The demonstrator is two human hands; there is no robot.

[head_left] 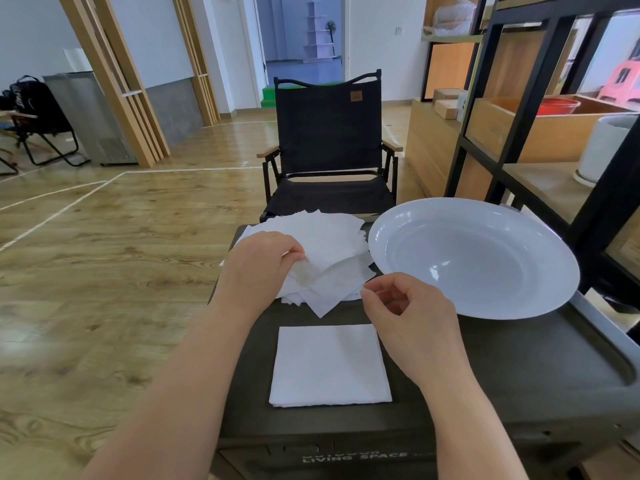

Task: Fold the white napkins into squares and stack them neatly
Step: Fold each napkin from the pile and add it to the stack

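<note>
A loose pile of white napkins (329, 251) lies at the far side of the dark box lid (502, 358). My left hand (263, 265) rests on the pile's left part, fingertips pinching the top napkin's edge. My right hand (408, 310) hovers just right of the pile's near corner, fingers curled with thumb and forefinger close together, nothing visibly between them. A folded white square napkin (329, 365) lies flat on the lid near me, below both hands.
A large white plate (474, 258) sits on the lid's right side, touching the pile's edge. A black folding chair (329, 147) stands beyond the box. Black and wood shelving (540, 98) rises at the right. Wooden floor spreads to the left.
</note>
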